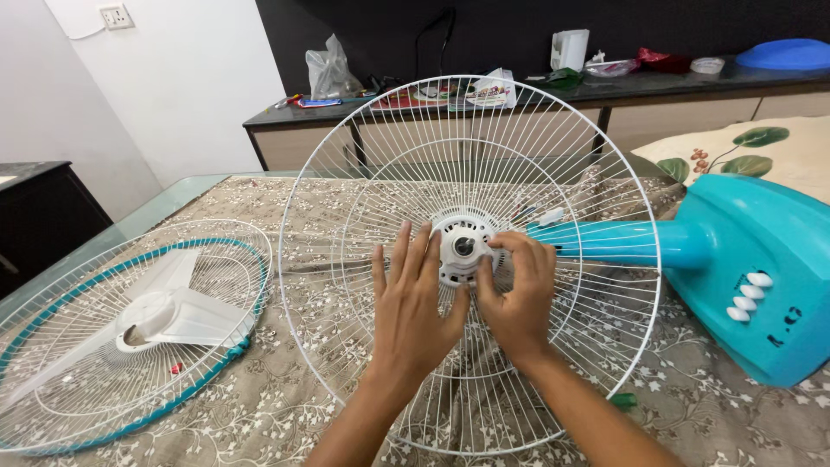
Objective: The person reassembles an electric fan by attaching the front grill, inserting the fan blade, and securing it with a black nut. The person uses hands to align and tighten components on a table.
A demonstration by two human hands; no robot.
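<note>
A white wire fan guard (363, 156) stands upright on the motor of a turquoise fan lying on its side on the table. My left hand (413, 303) lies flat against the guard's wires just left of the white round hub (462, 246), fingers spread. My right hand (519, 290) has its fingers curled on the hub's right rim, gripping the white ring there. The fan's turquoise neck (614, 242) runs right behind the guard to the base (761, 277) with white buttons.
At the left lies a second guard with a teal rim (220, 367) and white fan blades (173, 311) resting in it. A floral cloth (303, 406) covers the glass table. A dark counter (657, 86) with bags and boxes stands behind; a cushion (752, 151) is at right.
</note>
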